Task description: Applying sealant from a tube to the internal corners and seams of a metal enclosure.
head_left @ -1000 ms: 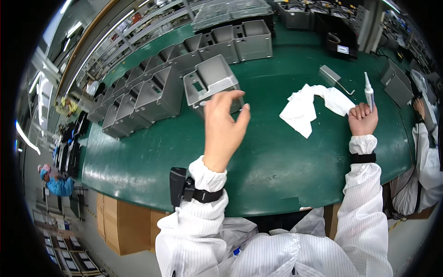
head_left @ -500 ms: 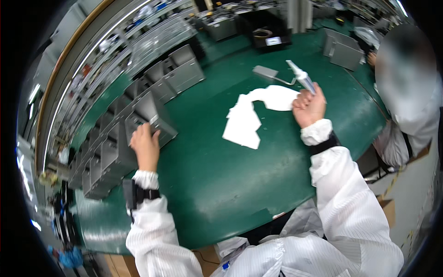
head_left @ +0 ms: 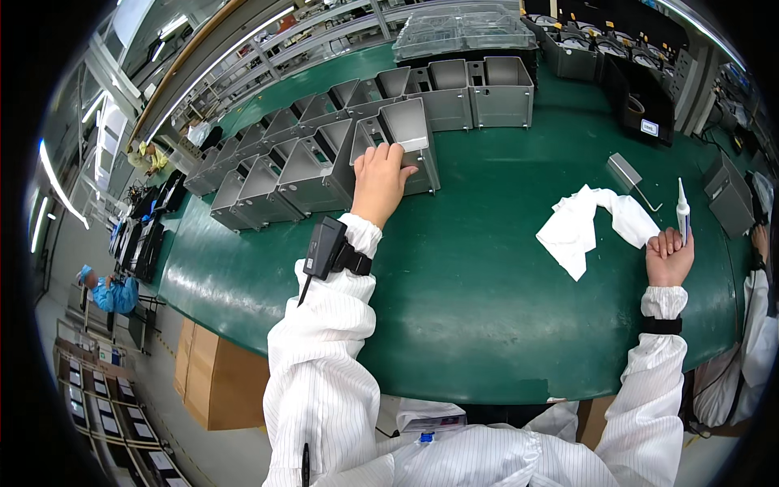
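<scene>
In the nearest row of grey metal boxes, my left hand (head_left: 380, 183) has its fingers over the front wall of the right-end grey metal box (head_left: 418, 150), thumb at the right. The box is open at the top and divided inside. At the right, my right hand (head_left: 670, 256) is closed around a glue tube (head_left: 683, 215) with a long white nozzle pointing up. Beside that hand lies a crumpled white cloth (head_left: 572, 231). Just behind the cloth is a small grey block-shaped piece with a bent thin rod (head_left: 625, 172).
More grey boxes (head_left: 304, 183) stand in two rows on the green table (head_left: 487, 316). Clear plastic trays (head_left: 462, 32) are stacked behind them. A black bin (head_left: 637, 101) and another grey box (head_left: 729, 195) stand at the right, near a co-worker's sleeve (head_left: 759, 325). A cardboard box (head_left: 219, 377) sits below the table's left edge.
The view has swung left, so the table's things appear farther right. My left hand's fingers now reach over the box's front wall. The glue tube stays in my right hand, now more upright.
</scene>
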